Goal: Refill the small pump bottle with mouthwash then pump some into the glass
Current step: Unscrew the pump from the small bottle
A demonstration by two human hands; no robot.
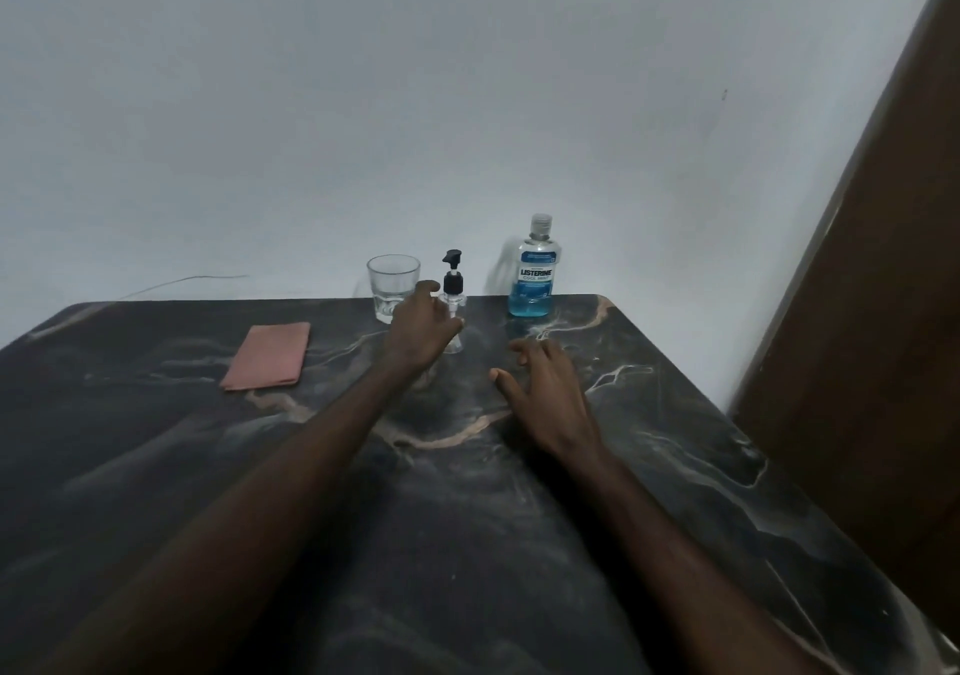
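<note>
A small clear pump bottle (pixel 452 282) with a black pump head stands at the far middle of the table. My left hand (pixel 421 332) wraps its fingers and thumb around the bottle's lower body and hides most of it. Just left of it stands an empty clear glass (pixel 392 282), partly behind my fingers. Further right, near the far edge, is a capped mouthwash bottle (pixel 535 274), upright, with blue liquid filling its lower part. My right hand (pixel 541 388) hovers low over the table between the two bottles, fingers spread and holding nothing.
The dark marbled table (pixel 675 414) ends at a pale wall just behind the objects. A folded pink cloth (pixel 267 356) lies flat at the left. A brown wooden panel (pixel 883 311) rises close beside the table's right edge.
</note>
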